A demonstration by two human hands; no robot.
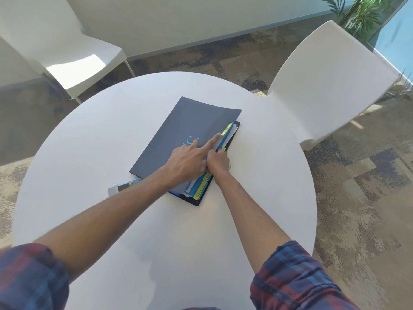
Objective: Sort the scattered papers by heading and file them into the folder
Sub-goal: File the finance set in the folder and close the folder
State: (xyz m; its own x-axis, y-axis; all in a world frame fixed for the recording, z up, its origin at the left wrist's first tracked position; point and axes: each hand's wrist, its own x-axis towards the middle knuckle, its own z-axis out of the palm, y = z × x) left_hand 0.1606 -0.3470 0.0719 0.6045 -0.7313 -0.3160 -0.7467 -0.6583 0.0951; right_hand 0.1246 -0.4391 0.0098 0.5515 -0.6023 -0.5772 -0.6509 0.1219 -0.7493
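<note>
A dark blue folder (185, 128) lies closed at a slant in the middle of the round white table (89, 153). White papers, blue dividers and yellow tabs (225, 130) stick out along its right edge. My left hand (187, 161) rests on the cover, its straight forefinger pointing toward the upper yellow tab. My right hand (218, 161) sits at the folder's right edge, fingers curled against the protruding sheets; what they hold is hidden. More papers with yellow labels (201, 190) show at the folder's near corner.
A small white and grey object (120, 187) lies on the table just left of my left forearm. White chairs stand at the far left (73, 70) and far right (330, 86). A potted plant (362, 14) is in the far right corner.
</note>
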